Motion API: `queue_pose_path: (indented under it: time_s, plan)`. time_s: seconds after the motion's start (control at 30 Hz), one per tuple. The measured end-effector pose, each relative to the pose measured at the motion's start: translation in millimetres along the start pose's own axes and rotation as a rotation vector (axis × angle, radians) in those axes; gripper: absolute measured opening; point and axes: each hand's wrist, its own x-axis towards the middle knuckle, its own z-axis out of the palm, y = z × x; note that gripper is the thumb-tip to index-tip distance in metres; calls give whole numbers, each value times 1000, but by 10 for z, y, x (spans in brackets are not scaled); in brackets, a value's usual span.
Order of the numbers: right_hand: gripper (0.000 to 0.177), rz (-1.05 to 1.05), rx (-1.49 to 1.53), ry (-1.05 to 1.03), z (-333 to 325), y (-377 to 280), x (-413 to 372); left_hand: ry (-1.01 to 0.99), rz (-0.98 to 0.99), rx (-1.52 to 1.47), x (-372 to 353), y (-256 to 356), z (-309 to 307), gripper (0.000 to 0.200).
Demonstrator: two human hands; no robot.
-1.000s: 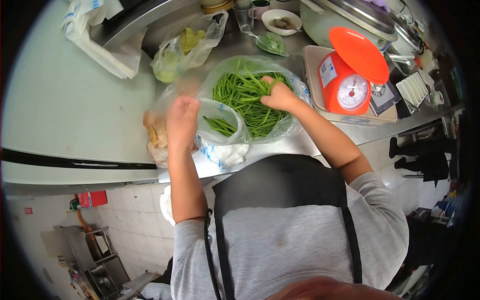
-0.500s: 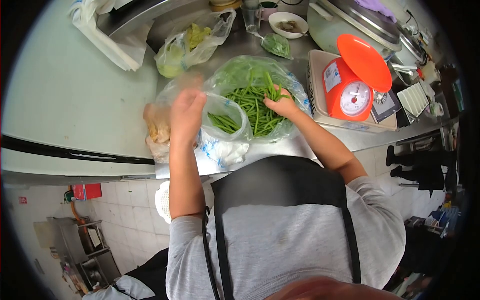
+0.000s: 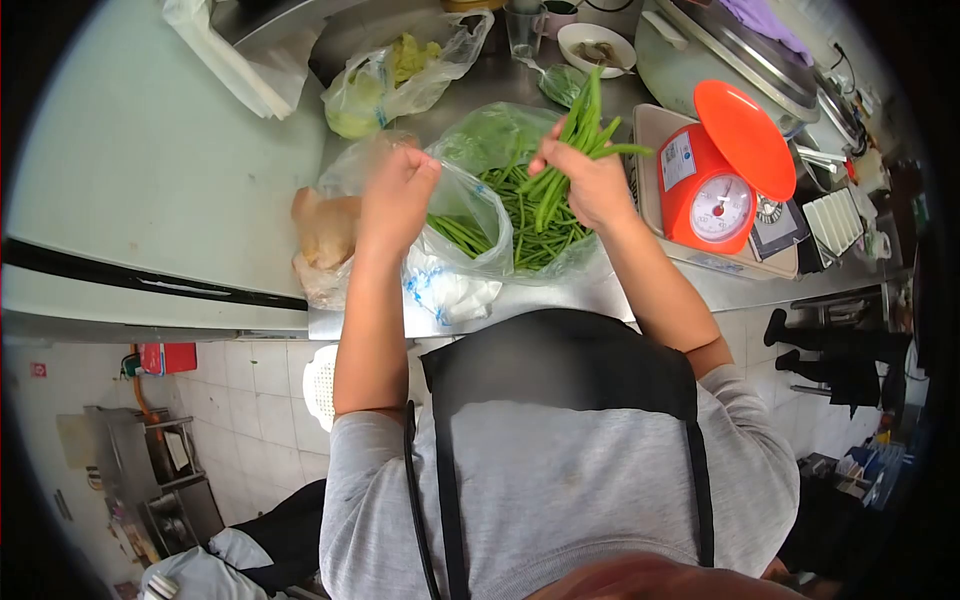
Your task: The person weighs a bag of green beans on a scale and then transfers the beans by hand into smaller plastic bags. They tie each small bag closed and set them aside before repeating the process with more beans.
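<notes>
A bunch of green beans (image 3: 580, 130) is gripped in my right hand (image 3: 597, 185), raised over a large clear plastic bag (image 3: 487, 128) with a heap of more beans inside. My left hand (image 3: 397, 195) is closed on the upper edge of a smaller clear plastic bag (image 3: 490, 210) and holds its mouth up. Some beans lie inside this smaller bag, which stands against the left side of the large one. Beneath it is a crumpled white plastic bag with blue print (image 3: 455, 297). Left of my left hand lies a bag with pale brown contents (image 3: 325, 235).
An orange dial scale (image 3: 712, 195) stands on a box at the right. Behind are a bag of leafy vegetables (image 3: 380, 95), a white bowl (image 3: 597, 48) and a large lidded pot (image 3: 690, 65). The steel counter's front edge (image 3: 370, 325) runs before me.
My right hand has lifted a bunch of beans up out of the heap. My left hand still holds the smaller bag's edge. The whole view has shifted slightly.
</notes>
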Motion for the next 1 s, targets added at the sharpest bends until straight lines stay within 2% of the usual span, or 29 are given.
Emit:
queue_pose_path:
  time_s: [0.1,0.13,0.2,0.3,0.4,0.5,0.6,0.7,0.73,0.8,0.87,0.93,1.0]
  plan:
    - [16,-222,-86,-91,406,-285,-142,-23,9,21,28,33,41,16]
    - [16,-372,-215,-166,464,-230,-174,-29,14,29,32,37,52,16]
    - [15,-670,-473,-318,535,-48,-203,-36,26,47,39,34,58,15]
    - [17,-1010,-587,-675,604,189,-146,-66,54,-69,70,-39,33,15]
    - [21,-604,-516,-508,622,472,-293,-16,55,6,14,0,-2,13]
    - [27,-45,-889,-454,618,582,-275,-43,37,-130,-52,-8,6,11]
    - [40,349,-1251,-613,576,512,-142,-173,50,-45,-177,-60,175,9]
    - [44,132,-1272,-643,443,755,-197,-259,184,114,-367,17,401,6]
    - [45,57,-1280,-653,375,879,-215,-297,156,174,-380,50,413,6]
    - [47,-102,-1296,-678,345,957,-209,-247,107,61,-329,19,359,7]
    - [45,-8,-1388,-820,375,881,-130,-164,107,-4,-241,-34,233,8]
    - [40,373,-1532,-1071,715,109,-20,-54,146,-25,-165,-98,91,11]
    - [34,77,-1291,-1024,709,-271,53,-40,95,-125,-146,-124,-5,11]
